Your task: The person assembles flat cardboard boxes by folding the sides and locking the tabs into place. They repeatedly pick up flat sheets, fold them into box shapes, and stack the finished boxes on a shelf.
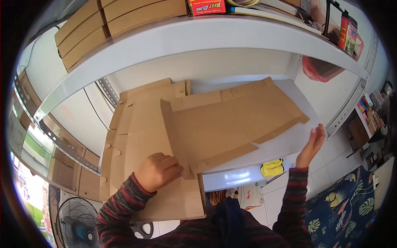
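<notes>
A flat, die-cut cardboard box blank (231, 120) with creased edge flaps lies slanted over the shelf. My left hand (159, 171) is closed on its near left corner, which bends up a little. Beneath that corner and to the left is a stack of flat cardboard blanks (144, 140) with small round tabs along the left side. My right hand (312, 145) is raised off the right end of the blank, fingers stretched out, holding nothing and apart from the cardboard.
A white metal shelf beam (215, 35) arches across above. On it sit folded brown boxes (140, 16), a red box (206, 7) and a red-yellow can (348, 34). A yellow cloth (272, 168) lies below the worktop's front edge. A black fan (76, 223) stands lower left.
</notes>
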### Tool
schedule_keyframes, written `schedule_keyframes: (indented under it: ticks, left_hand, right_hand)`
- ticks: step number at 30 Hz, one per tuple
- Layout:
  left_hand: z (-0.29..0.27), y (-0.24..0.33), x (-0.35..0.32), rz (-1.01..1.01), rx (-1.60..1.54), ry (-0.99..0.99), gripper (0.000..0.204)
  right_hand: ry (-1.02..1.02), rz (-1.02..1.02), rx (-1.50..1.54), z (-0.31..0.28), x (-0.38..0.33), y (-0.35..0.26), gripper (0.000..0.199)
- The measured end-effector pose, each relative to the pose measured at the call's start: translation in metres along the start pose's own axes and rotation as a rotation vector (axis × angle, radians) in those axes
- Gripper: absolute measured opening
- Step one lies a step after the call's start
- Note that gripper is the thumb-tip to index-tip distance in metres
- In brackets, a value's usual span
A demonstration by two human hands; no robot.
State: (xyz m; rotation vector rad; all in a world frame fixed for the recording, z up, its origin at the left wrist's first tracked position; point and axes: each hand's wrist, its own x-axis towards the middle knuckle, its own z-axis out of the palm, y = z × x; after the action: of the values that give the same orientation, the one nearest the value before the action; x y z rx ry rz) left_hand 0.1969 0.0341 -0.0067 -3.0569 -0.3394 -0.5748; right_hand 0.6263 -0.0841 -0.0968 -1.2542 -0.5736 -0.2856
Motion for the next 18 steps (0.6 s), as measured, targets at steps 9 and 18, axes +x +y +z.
schedule_keyframes:
  ticks: [9, 18]
  left_hand:
    - [0.030, 0.044, 0.064, -0.084, -0.563, -0.012, 0.015]
    - [0.032, -0.082, 0.036, -0.562, 0.056, 0.305, 0.026]
  right_hand:
    - [-0.961, -0.393, 0.018, 0.022, -0.123, -0.117, 0.042]
    - [-1.071, -0.353, 0.003, 0.003, -0.146, -0.108, 0.018]
